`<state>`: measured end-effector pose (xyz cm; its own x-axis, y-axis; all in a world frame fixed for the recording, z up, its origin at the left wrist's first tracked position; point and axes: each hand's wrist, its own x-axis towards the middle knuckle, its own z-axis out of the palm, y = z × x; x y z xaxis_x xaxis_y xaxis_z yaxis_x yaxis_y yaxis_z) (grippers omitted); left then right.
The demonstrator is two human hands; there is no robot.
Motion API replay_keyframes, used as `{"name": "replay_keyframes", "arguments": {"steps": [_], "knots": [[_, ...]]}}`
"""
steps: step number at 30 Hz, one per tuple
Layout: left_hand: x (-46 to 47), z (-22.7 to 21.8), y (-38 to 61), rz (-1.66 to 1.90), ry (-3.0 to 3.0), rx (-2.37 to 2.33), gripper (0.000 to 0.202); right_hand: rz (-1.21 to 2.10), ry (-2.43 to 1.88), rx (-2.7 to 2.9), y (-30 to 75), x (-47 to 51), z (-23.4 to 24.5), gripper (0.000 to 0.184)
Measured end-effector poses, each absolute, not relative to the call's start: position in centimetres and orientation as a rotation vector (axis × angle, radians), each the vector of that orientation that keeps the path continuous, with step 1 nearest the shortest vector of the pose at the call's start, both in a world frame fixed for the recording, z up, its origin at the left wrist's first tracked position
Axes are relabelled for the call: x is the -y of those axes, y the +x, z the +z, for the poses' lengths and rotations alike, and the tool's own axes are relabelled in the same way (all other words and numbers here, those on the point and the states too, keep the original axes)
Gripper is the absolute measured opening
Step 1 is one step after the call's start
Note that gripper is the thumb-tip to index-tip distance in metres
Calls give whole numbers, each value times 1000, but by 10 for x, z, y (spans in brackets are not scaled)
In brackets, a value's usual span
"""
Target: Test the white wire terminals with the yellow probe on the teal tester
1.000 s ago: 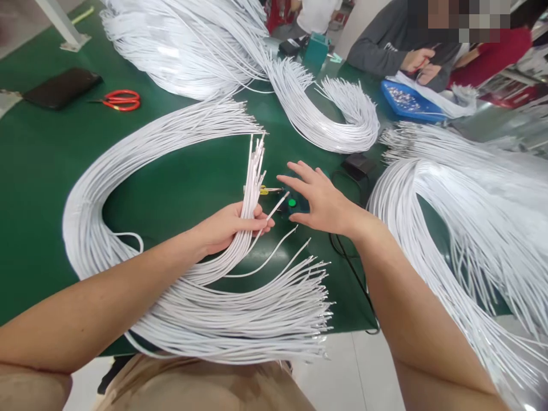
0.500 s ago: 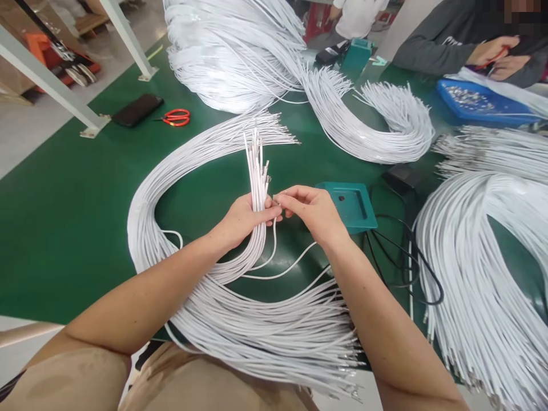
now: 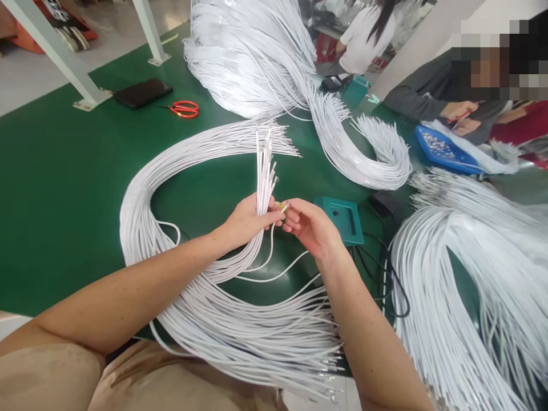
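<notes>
My left hand (image 3: 252,220) is closed round an upright bunch of white wires (image 3: 266,182), whose metal-tipped ends stick up above the fist. Against it, my right hand (image 3: 310,222) pinches the end of a single white wire (image 3: 272,242) that droops below in a loop. A small yellow bit shows between the hands; what it is I cannot make out. Beneath my forearms a large curved bundle of white wires (image 3: 257,337) lies on the green table, with ends toward the right. Another bundle (image 3: 180,154) arcs behind my left hand.
Right of my hand sits a teal tray-like device (image 3: 342,220) with black cords (image 3: 400,285). Red-handled scissors (image 3: 185,109) and a black phone-like object (image 3: 143,93) lie at the back left. More wire bundles (image 3: 445,274) cover the right. A co-worker sits behind a blue tray (image 3: 445,151).
The camera view has turned and shifted slightly. My right hand has rotated, showing more of its palm, and the wire end in its fingers now tilts up. My left hand keeps its hold.
</notes>
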<state>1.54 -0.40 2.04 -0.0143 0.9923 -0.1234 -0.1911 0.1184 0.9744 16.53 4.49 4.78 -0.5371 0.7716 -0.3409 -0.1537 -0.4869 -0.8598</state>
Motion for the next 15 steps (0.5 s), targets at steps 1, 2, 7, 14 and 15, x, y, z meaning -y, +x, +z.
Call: {"name": "replay_keyframes", "arguments": {"steps": [1, 2, 7, 14, 15], "knots": [[4, 20, 16, 1211, 984, -1145, 21, 2071, -1023, 1093, 165, -46, 49, 29], [4, 20, 16, 1205, 1006, -1141, 21, 2075, -1044, 1107, 165, -48, 49, 35], [4, 22, 16, 1201, 1042, -1056, 21, 2061, -1096, 1205, 162, -50, 46, 38], [1, 24, 16, 1175, 977, -1042, 23, 2184, -933, 1112, 169, -47, 42, 38], [1, 23, 15, 1171, 974, -1055, 22, 2191, -904, 1122, 170, -47, 42, 40]]}}
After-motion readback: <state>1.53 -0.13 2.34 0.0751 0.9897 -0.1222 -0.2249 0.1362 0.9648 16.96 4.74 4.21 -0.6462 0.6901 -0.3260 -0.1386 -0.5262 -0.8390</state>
